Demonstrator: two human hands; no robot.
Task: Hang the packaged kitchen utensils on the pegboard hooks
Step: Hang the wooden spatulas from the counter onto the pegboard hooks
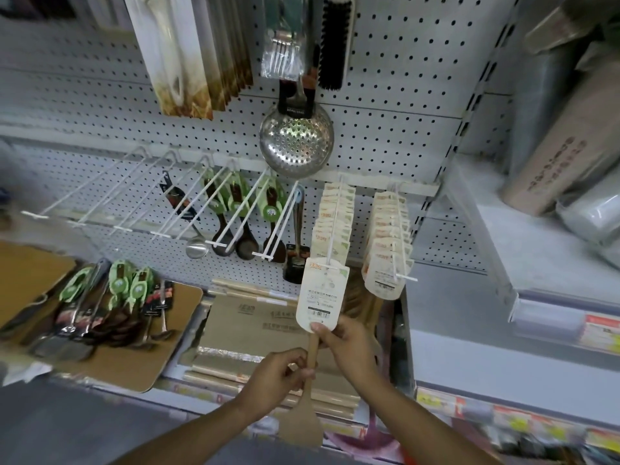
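Wooden spatula [310, 360] hangs near-vertical at lower centre, card header [320, 297] at the hook [330, 255] tip directly above both hands; left hand [278, 370] grips the handle, right hand [349, 344] pinches the card's bottom edge, nearer the hook.

Wooden spatula [310, 380] with cream card sleeve over handle top | hung near-vertical, blade down, card hole at front tip of white pegboard hook [330, 243] | same-carded packs stacked behind on that hook | green-carded dark spoons [235, 209] hung on hooks to left | more lay on brown board [110, 303] on shelf
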